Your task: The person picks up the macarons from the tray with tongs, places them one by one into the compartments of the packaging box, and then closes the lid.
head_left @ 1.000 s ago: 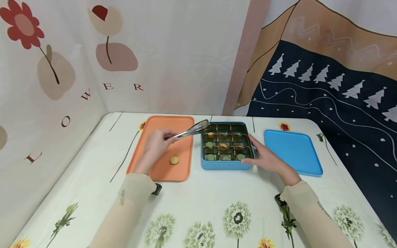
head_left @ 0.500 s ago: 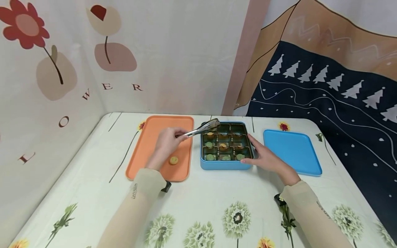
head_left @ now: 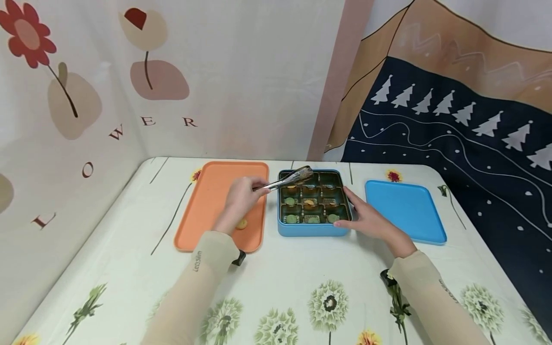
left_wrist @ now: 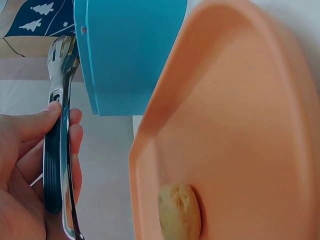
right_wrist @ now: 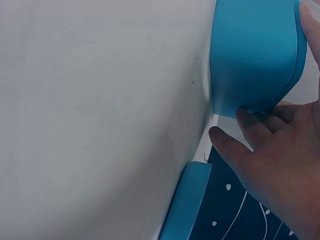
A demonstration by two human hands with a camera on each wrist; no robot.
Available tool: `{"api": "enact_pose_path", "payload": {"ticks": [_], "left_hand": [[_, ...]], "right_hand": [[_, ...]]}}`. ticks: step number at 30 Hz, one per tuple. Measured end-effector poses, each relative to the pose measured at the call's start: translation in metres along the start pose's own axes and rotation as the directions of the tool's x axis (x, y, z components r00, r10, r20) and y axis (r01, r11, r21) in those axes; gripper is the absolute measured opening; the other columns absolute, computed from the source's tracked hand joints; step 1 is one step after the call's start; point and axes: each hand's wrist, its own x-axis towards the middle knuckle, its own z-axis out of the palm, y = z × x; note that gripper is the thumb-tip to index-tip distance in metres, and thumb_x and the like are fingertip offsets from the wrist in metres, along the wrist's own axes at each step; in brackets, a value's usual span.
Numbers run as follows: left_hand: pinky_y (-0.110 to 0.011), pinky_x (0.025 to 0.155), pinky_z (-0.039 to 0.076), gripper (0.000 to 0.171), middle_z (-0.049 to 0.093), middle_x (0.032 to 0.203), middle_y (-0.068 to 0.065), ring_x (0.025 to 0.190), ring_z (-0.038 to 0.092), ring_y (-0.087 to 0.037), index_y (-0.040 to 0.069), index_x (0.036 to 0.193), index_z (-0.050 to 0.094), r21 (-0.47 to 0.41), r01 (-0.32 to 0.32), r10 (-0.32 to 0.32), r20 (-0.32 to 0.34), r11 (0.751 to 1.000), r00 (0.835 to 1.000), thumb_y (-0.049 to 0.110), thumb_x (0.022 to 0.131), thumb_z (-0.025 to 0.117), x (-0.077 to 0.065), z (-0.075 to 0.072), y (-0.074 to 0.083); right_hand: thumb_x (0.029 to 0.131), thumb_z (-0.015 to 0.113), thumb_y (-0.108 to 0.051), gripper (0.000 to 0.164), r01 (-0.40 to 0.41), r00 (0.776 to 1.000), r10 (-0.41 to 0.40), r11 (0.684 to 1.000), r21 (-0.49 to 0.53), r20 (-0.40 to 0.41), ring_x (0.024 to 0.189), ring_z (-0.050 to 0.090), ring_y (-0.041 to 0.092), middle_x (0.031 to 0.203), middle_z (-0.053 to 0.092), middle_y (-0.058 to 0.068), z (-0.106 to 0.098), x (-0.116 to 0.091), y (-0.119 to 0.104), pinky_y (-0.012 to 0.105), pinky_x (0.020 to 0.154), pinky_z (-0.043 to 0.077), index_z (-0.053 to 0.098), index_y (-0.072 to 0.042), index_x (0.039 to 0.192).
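Note:
My left hand holds metal tongs with dark grip panels, thumb on one arm and fingers behind the other. The tongs' tips hover over the back row of a blue box; I cannot tell whether anything is between them. A dark divided insert fills the box, with green and orange-yellow round biscuits in several compartments. My right hand rests against the box's right side, fingers extended along the wall and thumb at the front corner. One pale biscuit lies on the orange tray, partly hidden by the left wrist in the head view.
The flat blue lid lies to the right of the box, beyond the right hand. A flower-printed cloth covers the table. Printed curtains stand behind it and at the sides.
My left hand has moved right with the tongs, carrying their tips from the box's left edge to over its back row. The right hand stays against the box.

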Motion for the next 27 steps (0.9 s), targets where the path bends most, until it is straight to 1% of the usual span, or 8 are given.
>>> {"api": "enact_pose_path", "payload": {"ticks": [3, 8, 12, 15, 19, 21, 25, 27], "left_hand": [[-0.035, 0.080, 0.054, 0.017, 0.078, 0.102, -0.002, 0.093, 0.071, -0.020, 0.015, 0.105, 0.077, -0.002, 0.002, -0.002, 0.002, 1.000, 1.000, 0.025, 0.092, 0.073, 0.001, 0.002, 0.001], [-0.033, 0.078, 0.054, 0.019, 0.078, 0.103, -0.004, 0.092, 0.071, -0.019, 0.014, 0.108, 0.076, -0.007, -0.006, 0.006, 0.001, 1.000, 1.000, 0.023, 0.092, 0.073, 0.001, 0.005, 0.002], [-0.033, 0.076, 0.054, 0.022, 0.077, 0.104, -0.005, 0.091, 0.071, -0.020, 0.013, 0.111, 0.076, -0.011, -0.007, 0.007, 0.004, 1.000, 1.000, 0.024, 0.092, 0.073, 0.001, 0.007, 0.001], [-0.035, 0.079, 0.054, 0.024, 0.077, 0.107, -0.005, 0.094, 0.070, -0.021, 0.014, 0.114, 0.075, -0.013, 0.005, -0.005, 0.008, 1.000, 1.000, 0.025, 0.093, 0.072, 0.000, 0.006, 0.000], [-0.038, 0.083, 0.054, 0.029, 0.076, 0.112, -0.005, 0.098, 0.069, -0.022, 0.015, 0.119, 0.073, -0.017, 0.019, -0.019, 0.016, 1.000, 1.000, 0.027, 0.093, 0.072, -0.001, 0.003, -0.001], [-0.037, 0.082, 0.052, 0.031, 0.075, 0.114, -0.004, 0.097, 0.068, -0.021, 0.016, 0.121, 0.072, -0.020, 0.023, -0.023, 0.021, 1.000, 1.000, 0.028, 0.093, 0.072, -0.003, 0.000, -0.002], [-0.034, 0.076, 0.047, 0.032, 0.074, 0.116, -0.002, 0.092, 0.064, -0.020, 0.018, 0.123, 0.071, -0.034, 0.030, -0.029, 0.044, 0.999, 0.999, 0.031, 0.093, 0.072, -0.008, -0.008, -0.008], [-0.034, 0.077, 0.047, 0.033, 0.073, 0.119, -0.002, 0.093, 0.063, -0.020, 0.019, 0.123, 0.071, -0.045, 0.040, -0.037, 0.059, 0.998, 0.998, 0.032, 0.094, 0.071, -0.011, -0.013, -0.012]], "right_hand": [[0.089, 0.074, -0.040, 0.108, 0.006, 1.000, -0.006, 1.000, -0.001, 0.001, 0.152, 0.012, 0.046, 0.169, 0.002, 0.015, 0.000, 0.000, 0.001, 0.068, 0.115, 0.022, -0.002, -0.016, 0.162], [0.088, 0.074, -0.043, 0.110, 0.005, 1.000, -0.005, 1.000, -0.001, 0.000, 0.153, 0.011, 0.046, 0.169, 0.002, 0.015, 0.000, 0.001, 0.001, 0.069, 0.115, 0.022, -0.002, -0.016, 0.162], [0.089, 0.075, -0.041, 0.109, 0.004, 1.000, -0.004, 1.000, 0.002, -0.002, 0.153, 0.011, 0.046, 0.169, 0.002, 0.015, 0.000, 0.001, 0.000, 0.068, 0.115, 0.022, -0.002, -0.015, 0.162], [0.089, 0.075, -0.039, 0.108, 0.004, 1.000, -0.004, 1.000, 0.006, -0.002, 0.153, 0.011, 0.046, 0.169, 0.002, 0.014, 0.000, 0.001, 0.000, 0.068, 0.116, 0.022, -0.002, -0.015, 0.162], [0.088, 0.075, -0.041, 0.109, -0.001, 1.000, 0.001, 1.000, 0.005, -0.002, 0.153, 0.011, 0.046, 0.169, 0.002, 0.015, 0.000, 0.001, 0.000, 0.068, 0.116, 0.022, -0.002, -0.016, 0.162], [0.088, 0.075, -0.041, 0.109, -0.002, 1.000, 0.002, 1.000, 0.004, -0.003, 0.153, 0.012, 0.046, 0.169, 0.002, 0.015, 0.000, 0.001, 0.000, 0.068, 0.116, 0.022, -0.002, -0.015, 0.162], [0.089, 0.075, -0.040, 0.109, 0.000, 1.000, 0.000, 1.000, 0.003, -0.003, 0.153, 0.012, 0.046, 0.169, 0.002, 0.015, 0.001, 0.001, 0.000, 0.068, 0.116, 0.022, -0.002, -0.015, 0.162], [0.089, 0.075, -0.040, 0.109, 0.001, 1.000, -0.001, 1.000, 0.004, -0.001, 0.153, 0.011, 0.045, 0.169, 0.002, 0.015, 0.001, 0.001, 0.001, 0.068, 0.116, 0.022, -0.002, -0.015, 0.162]]}}
